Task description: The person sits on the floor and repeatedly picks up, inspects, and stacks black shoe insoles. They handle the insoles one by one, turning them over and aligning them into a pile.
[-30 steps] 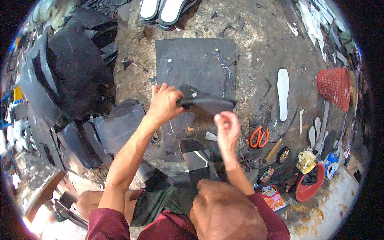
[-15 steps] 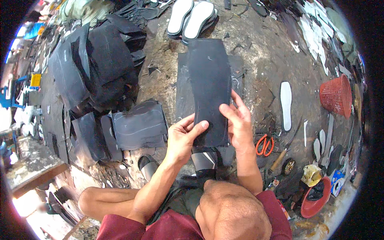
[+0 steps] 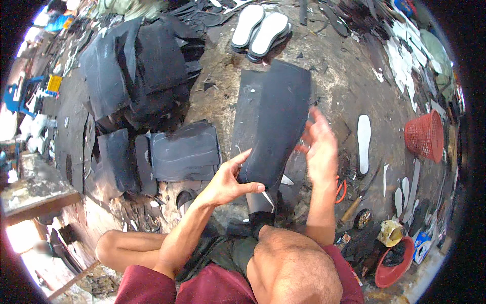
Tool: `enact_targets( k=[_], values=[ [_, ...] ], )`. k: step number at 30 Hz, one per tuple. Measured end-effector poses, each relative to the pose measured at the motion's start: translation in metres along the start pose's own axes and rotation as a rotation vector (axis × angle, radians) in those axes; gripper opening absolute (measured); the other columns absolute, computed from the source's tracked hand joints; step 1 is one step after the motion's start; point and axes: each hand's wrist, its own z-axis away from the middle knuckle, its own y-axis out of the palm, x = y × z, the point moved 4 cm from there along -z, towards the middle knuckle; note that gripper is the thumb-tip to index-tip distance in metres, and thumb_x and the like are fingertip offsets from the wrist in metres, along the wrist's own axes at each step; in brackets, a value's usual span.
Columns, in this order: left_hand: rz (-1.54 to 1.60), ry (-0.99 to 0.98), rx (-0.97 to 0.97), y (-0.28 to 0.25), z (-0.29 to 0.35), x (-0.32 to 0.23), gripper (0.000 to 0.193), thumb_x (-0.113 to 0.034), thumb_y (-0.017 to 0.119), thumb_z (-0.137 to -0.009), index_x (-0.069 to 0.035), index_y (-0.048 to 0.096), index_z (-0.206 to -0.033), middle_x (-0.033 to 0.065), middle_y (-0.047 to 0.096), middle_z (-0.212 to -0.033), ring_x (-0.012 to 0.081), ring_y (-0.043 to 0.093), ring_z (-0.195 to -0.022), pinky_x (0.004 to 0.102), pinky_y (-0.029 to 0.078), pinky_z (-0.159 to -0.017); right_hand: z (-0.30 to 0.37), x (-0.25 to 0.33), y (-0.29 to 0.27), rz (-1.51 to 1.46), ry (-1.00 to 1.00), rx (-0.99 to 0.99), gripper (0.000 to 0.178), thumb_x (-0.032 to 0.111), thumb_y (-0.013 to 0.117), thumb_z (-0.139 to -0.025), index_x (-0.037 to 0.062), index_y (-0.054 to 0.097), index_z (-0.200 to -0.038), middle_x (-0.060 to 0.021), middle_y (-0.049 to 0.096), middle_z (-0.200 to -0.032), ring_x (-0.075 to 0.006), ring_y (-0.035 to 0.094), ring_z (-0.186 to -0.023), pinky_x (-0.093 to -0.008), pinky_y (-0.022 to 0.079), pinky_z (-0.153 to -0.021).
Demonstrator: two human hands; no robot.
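Observation:
My left hand [image 3: 230,177] grips the near end of a dark sheet of foam or rubber [image 3: 283,116], thumb on top and fingers at its left edge. The sheet tilts, its far end leaning right, and a faint line runs along its surface. Just off its right edge is my right hand [image 3: 321,144], blurred, with fingers apart and holding nothing. Underneath, a second dark sheet [image 3: 247,101] lies on the floor, partly covered. Orange-handled scissors [image 3: 341,191] lie by my right wrist, which partly hides them.
A heap of dark sheets [image 3: 152,61] stands at far left, a marked sheet [image 3: 185,152] nearer. White-topped soles [image 3: 268,34] lie ahead. Rightward are a white insole shape [image 3: 364,144], a wooden-handled tool [image 3: 351,210], a red basket [image 3: 424,136] and a red basin [image 3: 383,278].
The sheet has turned so its far end leans right. My right hand has come away from its right edge, while my left keeps hold. The whole view has shifted slightly.

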Motion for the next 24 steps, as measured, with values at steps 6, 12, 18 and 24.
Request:
enact_targets(
  k=[6, 12, 18, 24],
  values=[
    [-0.071, -0.124, 0.235, -0.037, 0.029, 0.067, 0.059, -0.003, 0.083, -0.076, 0.002, 0.058, -0.129, 0.0051, 0.069, -0.117, 0.0140, 0.061, -0.107, 0.0319, 0.048, -0.098, -0.081, -0.023, -0.021, 0.023, 0.189, 0.092, 0.013, 0.016, 0.071, -0.090, 0.0040, 0.071, -0.085, -0.0037, 0.071, -0.082, -0.0131, 0.065, -0.071, -0.0267, 0.050, -0.067],
    [0.293, -0.189, -0.307, -0.094, 0.093, 0.104, 0.055, 0.004, 0.077, -0.080, -0.001, 0.056, -0.130, 0.0068, 0.068, -0.112, 0.0163, 0.064, -0.099, 0.0326, 0.052, -0.091, -0.071, -0.098, 0.041, 0.288, -0.074, -0.082, 0.043, 0.029, 0.060, -0.099, 0.0050, 0.058, -0.134, -0.0139, 0.071, -0.111, -0.0198, 0.069, -0.091, -0.0282, 0.054, -0.072],
    [0.819, 0.321, -1.281, -0.218, 0.090, 0.148, 0.049, -0.022, 0.073, -0.091, 0.004, 0.053, -0.127, 0.0169, 0.064, -0.120, 0.0295, 0.061, -0.112, 0.0401, 0.050, -0.100, -0.062, -0.118, 0.045, 0.306, -0.084, -0.047, 0.049, 0.028, 0.059, -0.099, 0.0084, 0.048, -0.142, -0.0093, 0.070, -0.110, -0.0151, 0.067, -0.086, -0.0268, 0.052, -0.068],
    [-0.964, -0.548, -1.494, -0.280, 0.072, 0.198, 0.054, -0.035, 0.074, -0.084, -0.005, 0.062, -0.127, 0.0193, 0.059, -0.118, 0.0355, 0.056, -0.114, 0.0479, 0.046, -0.098, -0.023, -0.163, 0.078, 0.473, -0.172, 0.206, 0.042, 0.023, 0.062, -0.097, 0.0069, 0.056, -0.135, -0.0081, 0.072, -0.094, -0.0131, 0.066, -0.079, -0.0297, 0.053, -0.072]
  ],
)
